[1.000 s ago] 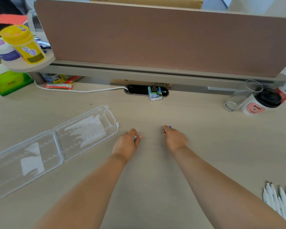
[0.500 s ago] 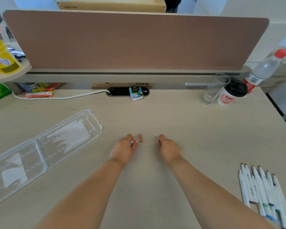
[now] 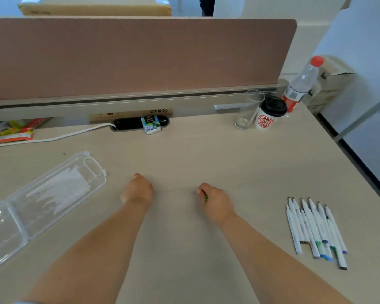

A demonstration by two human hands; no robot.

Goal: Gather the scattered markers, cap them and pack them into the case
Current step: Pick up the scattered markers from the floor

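Several white markers [image 3: 316,229] lie side by side on the desk at the right, tips bare and pointing away from me. The clear plastic case [image 3: 53,194] lies open and empty at the left. My left hand [image 3: 138,189] rests on the desk in the middle, fingers curled under; what it holds is hidden. My right hand [image 3: 216,201] lies a little to its right, fingers curled round a small green marker cap [image 3: 206,197] that peeks out. Both hands are well apart from the markers and the case.
At the back right stand a drinking glass [image 3: 248,110], a paper cup with a black lid [image 3: 270,115] and a red-capped bottle [image 3: 301,84]. A brown divider panel [image 3: 140,55] closes the back. A white cable [image 3: 53,138] and a small tissue pack [image 3: 150,125] lie near it.
My hands have drawn further apart, and my view has swung right, bringing the whole row of markers into sight. A blue bit seen at my left fingertips earlier is now hidden.
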